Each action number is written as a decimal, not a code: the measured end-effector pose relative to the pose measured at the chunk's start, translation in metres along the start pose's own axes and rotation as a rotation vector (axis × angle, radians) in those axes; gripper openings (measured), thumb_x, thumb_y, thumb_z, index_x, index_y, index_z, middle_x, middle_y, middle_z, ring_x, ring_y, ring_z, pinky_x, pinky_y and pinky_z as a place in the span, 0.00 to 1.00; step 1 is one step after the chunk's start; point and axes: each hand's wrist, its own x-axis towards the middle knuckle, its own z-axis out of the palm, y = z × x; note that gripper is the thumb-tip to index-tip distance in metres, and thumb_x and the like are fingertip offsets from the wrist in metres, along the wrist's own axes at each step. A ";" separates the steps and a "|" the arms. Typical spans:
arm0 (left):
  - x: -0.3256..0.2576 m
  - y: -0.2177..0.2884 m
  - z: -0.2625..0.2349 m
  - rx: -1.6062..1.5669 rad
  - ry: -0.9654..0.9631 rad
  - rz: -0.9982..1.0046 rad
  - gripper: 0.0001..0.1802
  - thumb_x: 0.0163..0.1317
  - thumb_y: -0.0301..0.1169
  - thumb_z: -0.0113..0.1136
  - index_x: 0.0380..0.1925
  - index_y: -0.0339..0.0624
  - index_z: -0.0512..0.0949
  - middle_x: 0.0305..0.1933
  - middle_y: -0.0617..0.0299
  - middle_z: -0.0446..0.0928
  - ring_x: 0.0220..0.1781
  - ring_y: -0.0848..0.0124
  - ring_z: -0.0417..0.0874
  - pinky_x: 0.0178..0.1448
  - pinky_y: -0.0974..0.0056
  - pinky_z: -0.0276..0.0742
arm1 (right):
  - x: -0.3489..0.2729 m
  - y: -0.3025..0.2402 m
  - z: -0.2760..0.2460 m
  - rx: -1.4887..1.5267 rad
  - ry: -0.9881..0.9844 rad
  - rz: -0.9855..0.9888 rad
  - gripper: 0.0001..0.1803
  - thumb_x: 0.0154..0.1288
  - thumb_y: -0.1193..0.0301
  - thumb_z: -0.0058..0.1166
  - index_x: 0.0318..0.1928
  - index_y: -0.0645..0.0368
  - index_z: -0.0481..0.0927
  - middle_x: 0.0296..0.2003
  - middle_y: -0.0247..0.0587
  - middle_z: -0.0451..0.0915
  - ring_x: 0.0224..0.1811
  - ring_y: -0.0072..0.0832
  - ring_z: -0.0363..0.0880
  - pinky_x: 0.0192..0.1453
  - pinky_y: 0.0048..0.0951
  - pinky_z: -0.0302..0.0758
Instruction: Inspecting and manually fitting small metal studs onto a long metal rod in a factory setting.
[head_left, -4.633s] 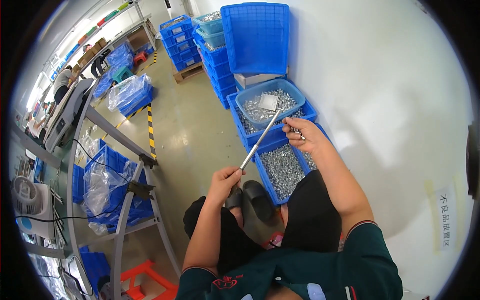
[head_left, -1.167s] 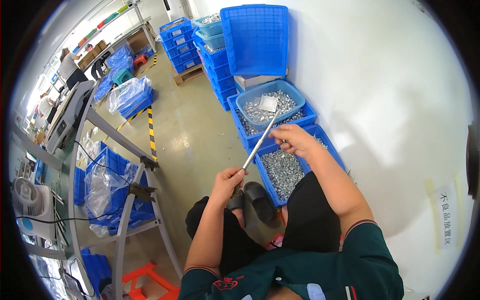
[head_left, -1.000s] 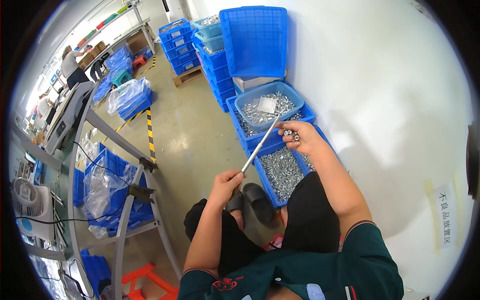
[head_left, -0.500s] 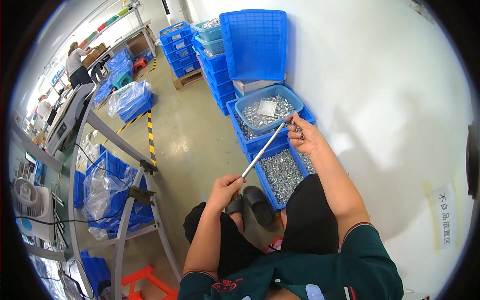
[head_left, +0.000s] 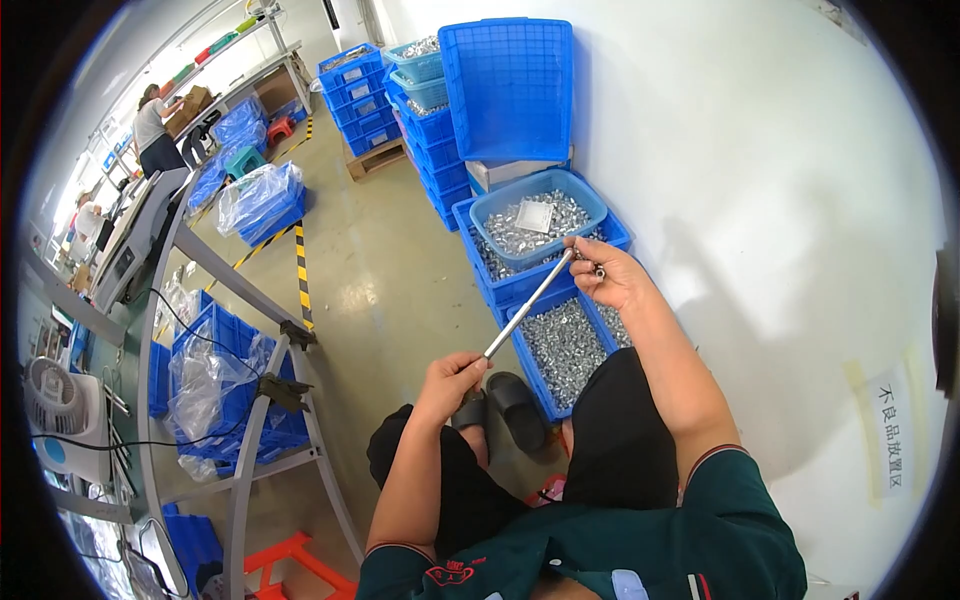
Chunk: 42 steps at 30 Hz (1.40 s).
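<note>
My left hand (head_left: 452,385) is closed around the lower end of a slim silver metal rod (head_left: 525,307), which slants up to the right. At the rod's upper tip are the thumb and forefinger of my right hand (head_left: 608,274). Its other fingers are curled around a few small metal parts (head_left: 599,271) that look like nuts. Behind the right hand, a light blue basin (head_left: 482,237) holds many small shiny metal parts and a white card (head_left: 534,216). Below the rod, a blue crate (head_left: 535,378) is filled with similar parts.
A large blue crate (head_left: 508,90) stands on end behind the basin. Stacked blue crates (head_left: 358,100) rise farther back. At left are a grey metal frame (head_left: 250,440), plastic-covered blue crates (head_left: 215,380) and an orange stool (head_left: 300,560). A white wall (head_left: 780,200) borders the right side.
My right thumb and forefinger have moved slightly down and left onto the rod's upper tip. The left hand has stayed almost in place, still gripping the rod.
</note>
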 end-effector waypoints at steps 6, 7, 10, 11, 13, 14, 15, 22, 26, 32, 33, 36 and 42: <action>0.002 -0.005 0.000 0.052 0.000 0.016 0.12 0.61 0.34 0.52 0.35 0.36 0.78 0.19 0.70 0.70 0.19 0.84 0.64 0.22 0.76 0.56 | 0.000 0.004 0.008 -0.075 -0.035 -0.007 0.09 0.59 0.70 0.57 0.33 0.62 0.73 0.25 0.32 0.69 0.20 0.14 0.63 0.15 0.12 0.55; 0.002 -0.005 0.000 0.043 -0.008 0.013 0.12 0.61 0.34 0.53 0.35 0.35 0.78 0.19 0.70 0.70 0.19 0.83 0.64 0.22 0.76 0.56 | -0.001 0.005 0.008 -0.118 -0.048 -0.005 0.09 0.58 0.70 0.57 0.32 0.61 0.73 0.25 0.31 0.69 0.20 0.14 0.63 0.15 0.12 0.55; 0.002 -0.007 -0.001 0.033 -0.016 0.012 0.13 0.61 0.34 0.53 0.35 0.34 0.78 0.19 0.70 0.70 0.19 0.83 0.64 0.23 0.76 0.56 | 0.002 0.002 0.005 -0.177 -0.079 -0.008 0.09 0.58 0.70 0.58 0.32 0.60 0.73 0.24 0.30 0.69 0.19 0.14 0.62 0.15 0.12 0.54; 0.002 -0.008 -0.001 0.033 -0.016 0.013 0.13 0.61 0.34 0.53 0.35 0.34 0.77 0.19 0.70 0.70 0.19 0.83 0.64 0.23 0.76 0.57 | 0.001 0.003 0.006 -0.178 -0.079 -0.006 0.09 0.58 0.70 0.58 0.32 0.60 0.73 0.24 0.30 0.69 0.19 0.14 0.62 0.15 0.12 0.54; 0.002 -0.009 -0.001 0.027 -0.012 0.029 0.13 0.61 0.34 0.53 0.36 0.33 0.77 0.19 0.70 0.69 0.19 0.83 0.64 0.23 0.76 0.57 | -0.001 0.004 0.009 -0.224 -0.047 -0.032 0.08 0.57 0.71 0.59 0.32 0.59 0.73 0.23 0.28 0.68 0.19 0.13 0.60 0.15 0.12 0.52; 0.002 -0.009 -0.001 0.023 -0.010 0.045 0.13 0.61 0.34 0.53 0.36 0.33 0.77 0.19 0.70 0.69 0.19 0.83 0.64 0.23 0.76 0.57 | -0.002 0.005 0.010 -0.224 -0.047 -0.031 0.08 0.57 0.71 0.59 0.32 0.59 0.73 0.23 0.28 0.68 0.19 0.13 0.60 0.15 0.12 0.52; 0.002 -0.008 0.000 0.022 -0.010 0.045 0.13 0.61 0.34 0.53 0.36 0.33 0.77 0.19 0.70 0.69 0.19 0.83 0.64 0.23 0.76 0.57 | -0.003 0.007 0.011 -0.282 -0.037 -0.027 0.08 0.56 0.72 0.59 0.33 0.58 0.73 0.23 0.27 0.67 0.18 0.12 0.59 0.15 0.12 0.51; 0.005 0.000 0.006 -0.024 0.038 0.028 0.13 0.61 0.34 0.53 0.36 0.33 0.78 0.19 0.70 0.68 0.22 0.82 0.65 0.26 0.75 0.58 | -0.008 0.044 0.046 -0.674 -0.135 0.298 0.10 0.58 0.73 0.55 0.41 0.61 0.76 0.21 0.26 0.66 0.17 0.11 0.57 0.15 0.12 0.48; 0.004 0.001 0.001 -0.034 0.077 0.013 0.13 0.60 0.34 0.53 0.35 0.34 0.78 0.19 0.69 0.69 0.22 0.82 0.65 0.26 0.75 0.58 | -0.007 0.028 0.034 -0.558 -0.213 0.301 0.13 0.56 0.79 0.48 0.43 0.66 0.73 0.28 0.35 0.70 0.19 0.13 0.60 0.15 0.10 0.53; 0.001 -0.001 -0.002 -0.049 0.080 0.016 0.13 0.60 0.34 0.54 0.35 0.34 0.78 0.19 0.69 0.69 0.22 0.81 0.65 0.26 0.75 0.59 | -0.003 0.005 0.008 -0.238 -0.030 0.128 0.09 0.61 0.77 0.47 0.42 0.67 0.71 0.28 0.39 0.71 0.17 0.13 0.62 0.13 0.10 0.55; 0.000 -0.001 -0.002 -0.048 0.079 0.015 0.13 0.60 0.34 0.54 0.35 0.34 0.78 0.19 0.69 0.69 0.22 0.81 0.65 0.26 0.75 0.59 | -0.004 0.005 0.007 -0.237 -0.029 0.128 0.09 0.61 0.77 0.47 0.42 0.67 0.71 0.28 0.39 0.71 0.17 0.13 0.62 0.13 0.10 0.55; 0.002 0.002 0.001 -0.038 0.068 0.030 0.13 0.60 0.33 0.54 0.34 0.33 0.78 0.19 0.69 0.69 0.21 0.81 0.65 0.26 0.75 0.59 | -0.001 -0.001 -0.001 -0.053 0.033 0.056 0.08 0.62 0.75 0.46 0.40 0.67 0.72 0.28 0.41 0.72 0.19 0.16 0.66 0.13 0.12 0.59; 0.002 0.003 0.001 -0.040 0.055 0.019 0.12 0.60 0.32 0.54 0.34 0.32 0.78 0.19 0.69 0.69 0.22 0.81 0.66 0.27 0.75 0.59 | 0.012 0.006 -0.009 -0.169 0.243 0.154 0.11 0.64 0.74 0.44 0.42 0.68 0.72 0.32 0.46 0.74 0.23 0.21 0.69 0.18 0.16 0.66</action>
